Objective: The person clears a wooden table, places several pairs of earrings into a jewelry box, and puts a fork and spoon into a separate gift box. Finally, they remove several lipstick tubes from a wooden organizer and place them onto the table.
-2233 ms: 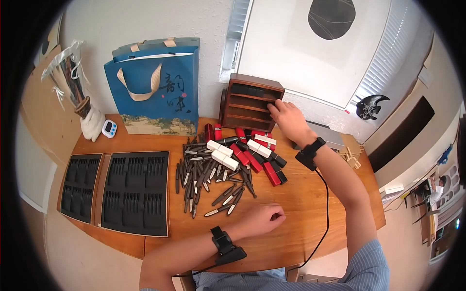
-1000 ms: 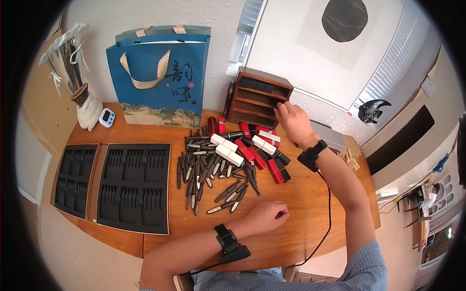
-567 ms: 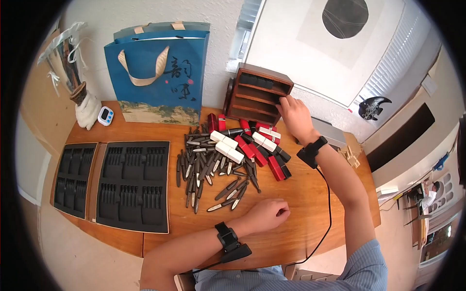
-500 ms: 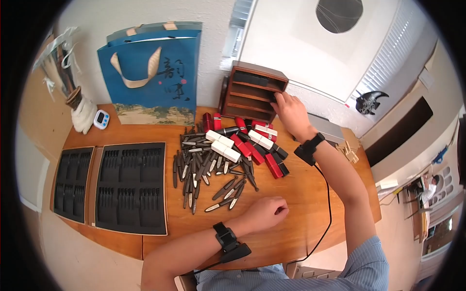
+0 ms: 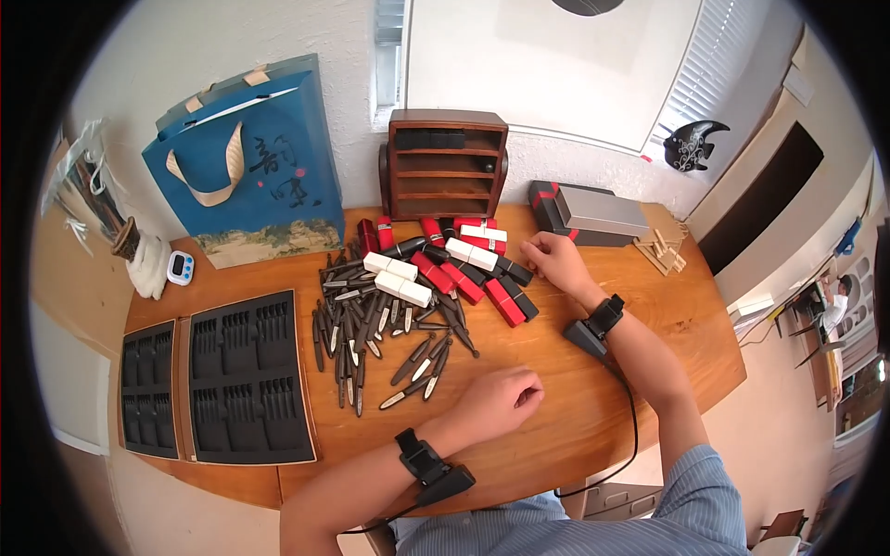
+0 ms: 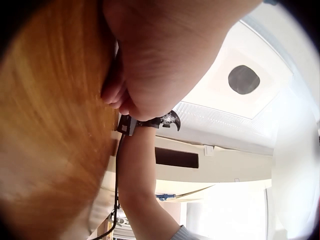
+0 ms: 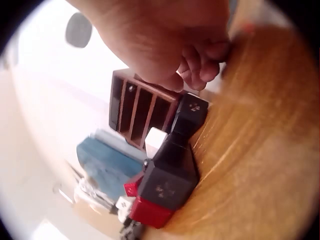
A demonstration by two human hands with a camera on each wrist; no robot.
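My left hand (image 5: 491,403) rests on the wooden table, fingers loosely curled around nothing; the left wrist view shows its side (image 6: 160,65). Just right of the pile of red, white and black lipstick-like tubes is my right hand (image 5: 561,266), fingers bent and empty. In the right wrist view, that hand (image 7: 165,47) hovers over a black tube (image 7: 190,112). White tubes (image 5: 402,288) and red tubes (image 5: 504,303) lie beside dark slim pieces (image 5: 352,343). Behind them stands a brown wooden shelf (image 5: 445,171) with dark blocks (image 5: 430,139) on top and a small dark round item (image 5: 489,167) below.
A blue paper bag (image 5: 250,167) stands behind left, near a small timer (image 5: 181,268). Black slotted trays (image 5: 246,380) lie front left. Grey and black boxes (image 5: 603,213) and small wooden pieces (image 5: 660,252) sit back right. A cable (image 5: 634,422) trails from my right wrist.
My right hand has left the shelf's right side and come down beside the tubes. The small dark item now shows on the second level. The head view has shifted; my left hand stays put.
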